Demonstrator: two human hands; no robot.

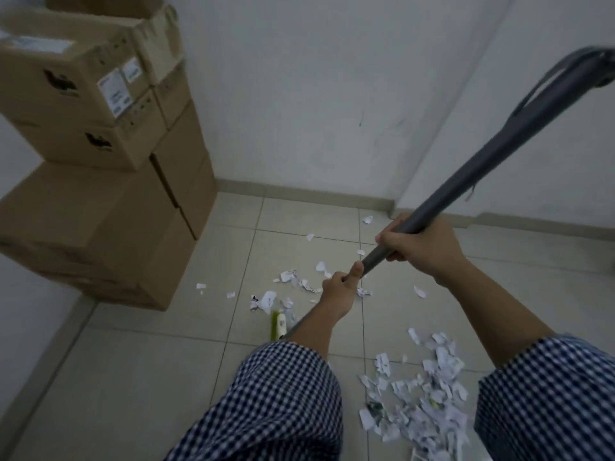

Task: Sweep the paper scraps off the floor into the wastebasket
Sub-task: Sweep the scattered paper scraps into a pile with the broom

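Paper scraps lie heaped on the tiled floor between checked sleeves, more scattered beyond. Both hands, left hand low and right hand higher, wrap fingers around the grey broom handle beside stacked cardboard boxes.

Your left forearm covers most of the broom head; you see only a green-and-white end of it, and its bristles cannot be made out. The handle runs out of the right edge at its top, blurred there. Your left hand hides the shaft where it grips. The scrap pile is cut off by the bottom edge and partly hidden behind your right sleeve. The boxes are cropped at the left and top edges, and their labels are too blurred to read.
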